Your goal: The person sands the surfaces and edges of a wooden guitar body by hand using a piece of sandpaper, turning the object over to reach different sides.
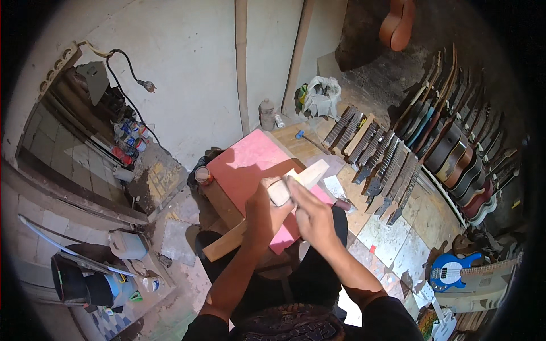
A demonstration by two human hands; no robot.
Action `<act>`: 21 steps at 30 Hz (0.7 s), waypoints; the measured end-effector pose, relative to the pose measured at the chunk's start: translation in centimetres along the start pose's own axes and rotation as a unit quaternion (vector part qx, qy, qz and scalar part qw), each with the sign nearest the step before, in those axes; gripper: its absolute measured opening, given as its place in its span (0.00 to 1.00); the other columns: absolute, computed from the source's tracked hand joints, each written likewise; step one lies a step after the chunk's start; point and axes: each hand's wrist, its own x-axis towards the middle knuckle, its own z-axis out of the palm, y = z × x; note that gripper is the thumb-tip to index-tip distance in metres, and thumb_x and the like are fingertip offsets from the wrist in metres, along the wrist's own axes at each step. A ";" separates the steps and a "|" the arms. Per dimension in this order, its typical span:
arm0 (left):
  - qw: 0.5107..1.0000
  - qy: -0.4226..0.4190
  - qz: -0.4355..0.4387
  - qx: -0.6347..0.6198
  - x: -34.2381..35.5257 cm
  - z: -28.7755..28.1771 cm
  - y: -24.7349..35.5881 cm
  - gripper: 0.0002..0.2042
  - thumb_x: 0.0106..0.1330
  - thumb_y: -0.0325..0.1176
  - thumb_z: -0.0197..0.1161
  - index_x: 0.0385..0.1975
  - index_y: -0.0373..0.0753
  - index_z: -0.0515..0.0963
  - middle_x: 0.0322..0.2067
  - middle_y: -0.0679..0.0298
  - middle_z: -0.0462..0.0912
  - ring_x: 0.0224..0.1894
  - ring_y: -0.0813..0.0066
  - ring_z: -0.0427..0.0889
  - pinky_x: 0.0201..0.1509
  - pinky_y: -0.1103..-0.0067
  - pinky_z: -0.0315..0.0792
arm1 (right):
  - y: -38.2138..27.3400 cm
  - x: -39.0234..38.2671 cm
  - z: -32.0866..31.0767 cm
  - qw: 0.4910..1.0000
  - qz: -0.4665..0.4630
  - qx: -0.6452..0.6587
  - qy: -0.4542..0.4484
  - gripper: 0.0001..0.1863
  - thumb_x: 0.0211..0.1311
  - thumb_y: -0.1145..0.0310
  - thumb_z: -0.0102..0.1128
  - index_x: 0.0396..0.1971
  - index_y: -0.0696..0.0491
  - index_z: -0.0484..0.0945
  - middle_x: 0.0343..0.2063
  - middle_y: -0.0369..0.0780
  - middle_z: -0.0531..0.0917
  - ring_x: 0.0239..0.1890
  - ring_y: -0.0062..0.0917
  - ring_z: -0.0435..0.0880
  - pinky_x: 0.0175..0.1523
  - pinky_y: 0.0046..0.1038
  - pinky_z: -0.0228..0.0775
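Over my lap, a pale, unfinished wooden guitar neck [226, 242] runs slantwise from lower left to upper right. My left hand [263, 219] is wrapped around it beside its blocky heel [278, 192]. On the heel's right side, the closed fingers of my right hand [313, 219] press against the wood. A small pale yellow piece [291, 174] shows at those fingertips, too little of it visible to name. Beneath both hands lies a pink board [250, 156] on a low stand, partly shaded by my arms.
Several dark guitar necks [372, 148] lie in a row on the right, near standing guitars [455, 148]. A blue bass guitar [449, 271] sits lower right. A hammer [310, 138] lies beyond the board, a jar [203, 175] by its left corner. Black buckets [71, 278] stand lower left.
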 end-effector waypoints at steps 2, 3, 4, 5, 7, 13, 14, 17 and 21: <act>0.999 -0.017 -0.039 -0.002 -0.1 -0.3 0.7 0.24 0.55 0.29 0.78 0.51 0.33 0.77 0.43 0.47 0.89 0.46 0.62 0.90 0.49 0.68 0.81 | 0.2 0.1 -0.1 0.999 0.029 0.040 -0.023 0.35 0.54 0.88 0.51 0.66 0.59 0.77 0.66 0.52 0.78 0.68 0.46 0.78 0.70 0.34 0.74; 0.998 -0.018 -0.055 0.014 -0.1 -0.7 0.9 0.24 0.55 0.29 0.79 0.51 0.33 0.77 0.43 0.47 0.89 0.46 0.61 0.91 0.50 0.68 0.81 | -0.8 -0.5 0.2 0.999 0.002 0.025 -0.031 0.36 0.54 0.89 0.50 0.67 0.58 0.76 0.67 0.52 0.78 0.69 0.46 0.77 0.70 0.34 0.73; 0.996 -0.025 -0.078 0.029 -0.5 -0.7 0.8 0.25 0.54 0.30 0.80 0.51 0.34 0.76 0.43 0.48 0.89 0.46 0.61 0.91 0.50 0.67 0.81 | -1.9 -1.0 0.3 0.999 -0.017 0.010 -0.041 0.36 0.55 0.89 0.48 0.68 0.58 0.75 0.67 0.52 0.78 0.70 0.46 0.77 0.71 0.34 0.73; 0.997 -0.026 -0.076 0.021 -0.6 -0.7 0.6 0.25 0.55 0.29 0.79 0.50 0.35 0.75 0.42 0.47 0.89 0.47 0.55 0.90 0.49 0.65 0.81 | -3.1 -1.0 0.0 0.998 0.004 0.032 -0.060 0.36 0.55 0.89 0.48 0.68 0.57 0.76 0.68 0.52 0.77 0.71 0.44 0.76 0.72 0.34 0.71; 0.997 -0.032 -0.067 0.006 -0.7 -0.7 0.7 0.24 0.56 0.29 0.79 0.50 0.37 0.73 0.41 0.47 0.88 0.47 0.45 0.89 0.48 0.61 0.80 | -0.5 -0.4 0.5 0.997 0.042 0.049 -0.034 0.36 0.55 0.88 0.49 0.67 0.56 0.77 0.68 0.51 0.77 0.70 0.44 0.77 0.72 0.34 0.72; 0.999 -0.007 -0.043 0.001 -0.8 -0.8 -0.2 0.21 0.60 0.28 0.75 0.50 0.37 0.72 0.37 0.43 0.86 0.45 0.40 0.87 0.45 0.59 0.79 | -3.5 -0.7 0.9 0.998 -0.036 0.011 -0.059 0.34 0.56 0.90 0.51 0.64 0.56 0.79 0.66 0.52 0.78 0.67 0.45 0.79 0.67 0.34 0.78; 0.999 -0.006 -0.034 0.016 -0.7 -0.6 -0.3 0.20 0.62 0.27 0.73 0.50 0.37 0.72 0.36 0.43 0.85 0.44 0.39 0.86 0.45 0.58 0.79 | -2.6 -0.7 1.2 0.999 -0.013 0.018 -0.029 0.33 0.56 0.89 0.52 0.64 0.56 0.80 0.66 0.52 0.79 0.66 0.45 0.80 0.66 0.34 0.79; 0.999 0.007 -0.027 0.025 -0.3 -0.7 -0.2 0.19 0.62 0.27 0.72 0.50 0.37 0.72 0.36 0.42 0.85 0.44 0.38 0.86 0.44 0.57 0.78 | -1.6 0.4 1.6 1.000 -0.002 -0.003 0.026 0.33 0.56 0.88 0.55 0.64 0.55 0.80 0.65 0.52 0.79 0.62 0.45 0.84 0.64 0.35 0.80; 0.997 -0.014 -0.077 0.013 -0.2 -0.8 0.0 0.21 0.59 0.27 0.74 0.50 0.36 0.73 0.39 0.44 0.86 0.46 0.44 0.88 0.45 0.61 0.79 | -1.8 0.0 1.3 0.995 -0.074 -0.047 -0.044 0.35 0.56 0.89 0.55 0.67 0.56 0.76 0.67 0.53 0.77 0.64 0.46 0.82 0.64 0.35 0.80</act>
